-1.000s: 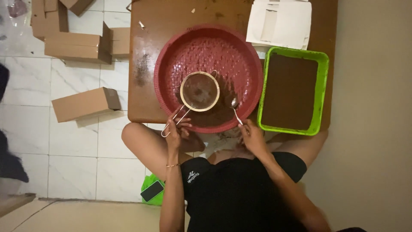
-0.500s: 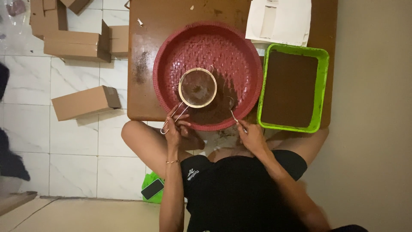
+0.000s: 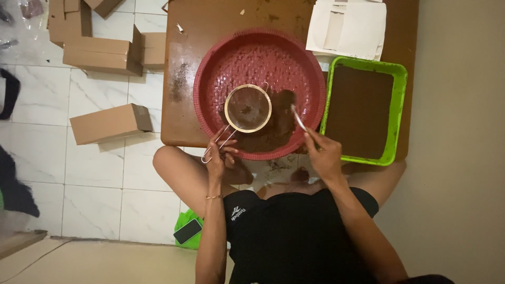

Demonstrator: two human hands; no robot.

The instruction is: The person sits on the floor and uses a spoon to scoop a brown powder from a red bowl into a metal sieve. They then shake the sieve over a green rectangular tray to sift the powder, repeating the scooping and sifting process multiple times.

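The left hand (image 3: pixel 220 158) has its grip closed on the wire handle of one round sieve (image 3: pixel 248 108), and the right hand (image 3: pixel 323 153) has its grip closed on the handle of one spoon (image 3: pixel 298 118). The sieve hangs over the near part of the tray, with a little brown powder in its mesh; the spoon's bowl sits just right of it, above the powder heap.

One brown wooden surface (image 3: pixel 184 100) carries everything. On it lies one big round red tray (image 3: pixel 258 52) with a woven floor, and in its near half sits one dark heap of brown powder (image 3: pixel 273 134), under and beside the sieve. To the tray's right, touching or nearly touching its rim, stands one green rectangular bin (image 3: pixel 399 105) filled level with the same brown powder. Beyond the bin lies one white folded paper (image 3: pixel 350 26). Powder specks dust the surface left of the tray.

On the white tiled floor (image 3: pixel 94 173) to the left lie cardboard boxes: one box (image 3: pixel 108 123) alone near the surface's corner, and a cluster of about four (image 3: pixel 97 52) farther off. By the person's left knee lies one phone (image 3: pixel 188 231) on something green.
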